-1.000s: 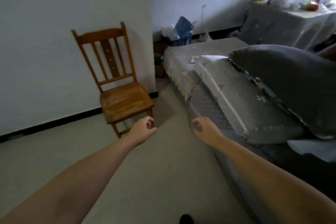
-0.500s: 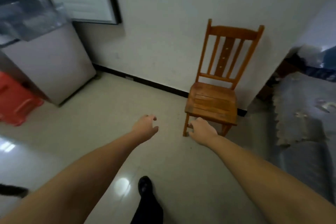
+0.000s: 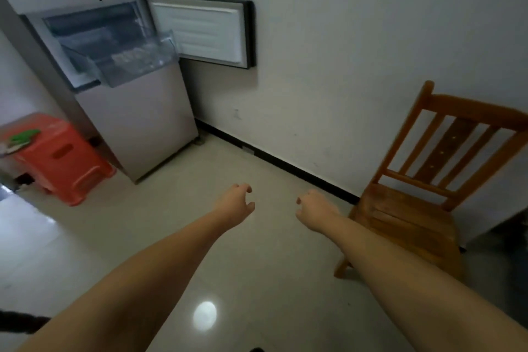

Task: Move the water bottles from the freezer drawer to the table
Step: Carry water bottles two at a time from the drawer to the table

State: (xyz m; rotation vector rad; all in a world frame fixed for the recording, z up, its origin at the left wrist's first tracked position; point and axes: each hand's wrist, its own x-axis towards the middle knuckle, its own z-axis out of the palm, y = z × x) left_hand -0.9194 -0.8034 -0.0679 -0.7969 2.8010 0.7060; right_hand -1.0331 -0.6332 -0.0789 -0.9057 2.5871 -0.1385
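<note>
The fridge (image 3: 137, 128) stands at the upper left with its freezer door (image 3: 200, 30) swung open against the wall. A clear freezer drawer (image 3: 137, 71) is pulled out and tilts forward; pale bottle shapes (image 3: 130, 56) lie inside it, blurred. My left hand (image 3: 235, 204) and my right hand (image 3: 314, 210) reach out over the floor, well short of the fridge. Both hold nothing and their fingers hang loosely curled. No table is in view.
A wooden chair (image 3: 423, 200) stands against the white wall on the right. An orange plastic stool (image 3: 63, 160) with something green on top sits left of the fridge. Glossy tiled floor (image 3: 228, 280) lies between me and the fridge.
The view has swung left from the bed and chair toward the fridge. The open freezer drawer is now in view. Both hands stay out in front, holding nothing.
</note>
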